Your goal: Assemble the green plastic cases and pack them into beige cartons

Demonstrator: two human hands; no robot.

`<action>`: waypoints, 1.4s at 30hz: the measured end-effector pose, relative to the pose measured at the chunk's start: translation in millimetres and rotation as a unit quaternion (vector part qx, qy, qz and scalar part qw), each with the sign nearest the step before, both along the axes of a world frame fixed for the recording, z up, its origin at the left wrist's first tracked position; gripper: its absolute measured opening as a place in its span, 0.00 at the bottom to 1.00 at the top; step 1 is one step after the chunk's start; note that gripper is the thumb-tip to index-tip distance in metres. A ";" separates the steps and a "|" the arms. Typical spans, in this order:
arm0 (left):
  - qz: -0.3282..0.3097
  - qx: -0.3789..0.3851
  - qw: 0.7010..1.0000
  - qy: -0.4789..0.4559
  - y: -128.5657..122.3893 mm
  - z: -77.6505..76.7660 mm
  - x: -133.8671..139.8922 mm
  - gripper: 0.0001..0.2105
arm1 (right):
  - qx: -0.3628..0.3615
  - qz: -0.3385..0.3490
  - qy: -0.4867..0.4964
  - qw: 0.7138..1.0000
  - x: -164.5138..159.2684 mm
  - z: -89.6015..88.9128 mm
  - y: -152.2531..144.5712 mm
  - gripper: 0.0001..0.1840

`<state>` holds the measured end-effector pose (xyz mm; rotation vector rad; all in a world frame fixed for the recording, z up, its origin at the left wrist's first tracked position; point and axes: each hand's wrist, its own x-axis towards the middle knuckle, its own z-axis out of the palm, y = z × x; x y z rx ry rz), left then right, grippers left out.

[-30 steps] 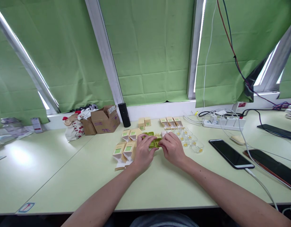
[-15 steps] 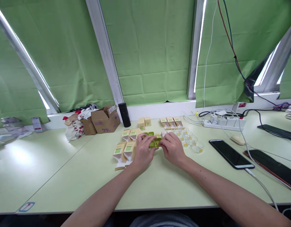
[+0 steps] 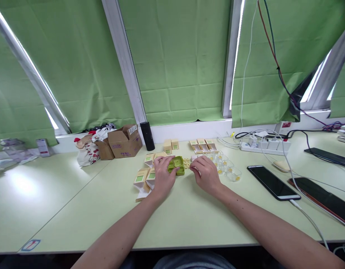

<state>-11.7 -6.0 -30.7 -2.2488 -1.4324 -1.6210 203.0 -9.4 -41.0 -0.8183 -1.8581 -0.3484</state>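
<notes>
My left hand [image 3: 164, 177] is closed on the left side of a small green compartment case [image 3: 178, 163], which lies open on the table with its trays facing up. Just right of the case is a cluster of small yellow pieces [image 3: 186, 163]. My right hand [image 3: 205, 175] hovers beside these pieces, thumb and fingertips pinched together; whatever they hold, if anything, is hidden. Clear plastic cups [image 3: 227, 168] with yellow bits in them stand right behind my right hand. Open cardboard boxes with green labels [image 3: 141, 176] stand against the left hand's far side.
More small cardboard boxes [image 3: 202, 145] stand farther back. A brown carton [image 3: 124, 142] and a black cylinder [image 3: 147, 136] are at the back left. To the right lie a phone [image 3: 273, 182] on a cable, a power strip [image 3: 263, 145] and a dark slab-like device [image 3: 323, 198].
The green case has shifted left with my left hand and now shows its compartments. My right hand has come away from the case, uncovering the yellow pieces between them.
</notes>
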 end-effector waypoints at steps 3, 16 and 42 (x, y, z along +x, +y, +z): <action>0.001 -0.004 1.000 -0.010 -2.8 2.1 1.1 0.19 | -0.041 -0.039 -0.027 0.998 3.1 -5.5 8.5 0.11; 0.005 -0.012 1.000 -0.014 -6.0 1.9 5.9 0.20 | -0.176 -0.163 -0.244 0.940 -8.1 -15.4 22.1 0.10; -0.137 -0.188 0.939 -0.252 -1.2 6.2 8.8 0.23 | -0.228 -0.098 -0.314 0.916 2.5 -3.9 12.3 0.18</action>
